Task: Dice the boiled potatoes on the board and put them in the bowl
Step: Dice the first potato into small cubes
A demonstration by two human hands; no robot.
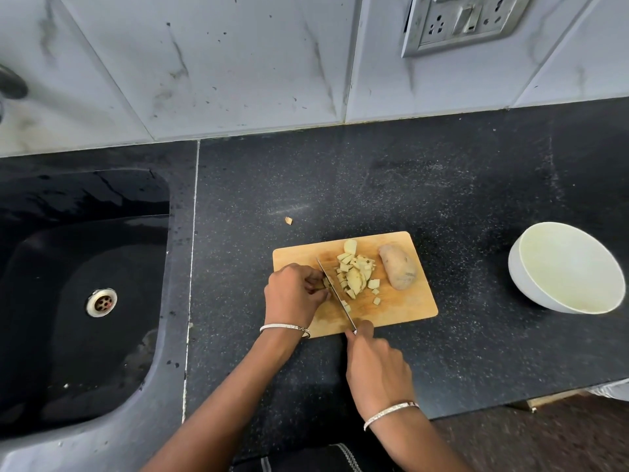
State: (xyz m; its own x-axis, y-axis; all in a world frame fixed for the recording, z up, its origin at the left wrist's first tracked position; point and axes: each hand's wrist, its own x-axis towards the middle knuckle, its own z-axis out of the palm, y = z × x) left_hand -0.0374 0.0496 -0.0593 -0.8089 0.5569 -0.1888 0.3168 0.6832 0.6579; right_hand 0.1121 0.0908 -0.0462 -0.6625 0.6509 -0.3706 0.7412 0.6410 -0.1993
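Left hand (294,294) pinches a potato piece (326,282), right hand (376,367) grips the knife (335,294). I'd tuck those fingertips back and slice straight down.

Your board (405,301) lay between the sink (85,267), left, and bowl (524,284), right; the whole potato (397,266) sat right of the pieces (355,274).

Black speckled counter (408,185), black sink (78,301), marbled wall tiles (204,63)

Bright, even light, soft shadows. Sheen on the wet sink (85,206). Wide-angle bends the wall tiles (221,63); lower-right corner slightly blurred.
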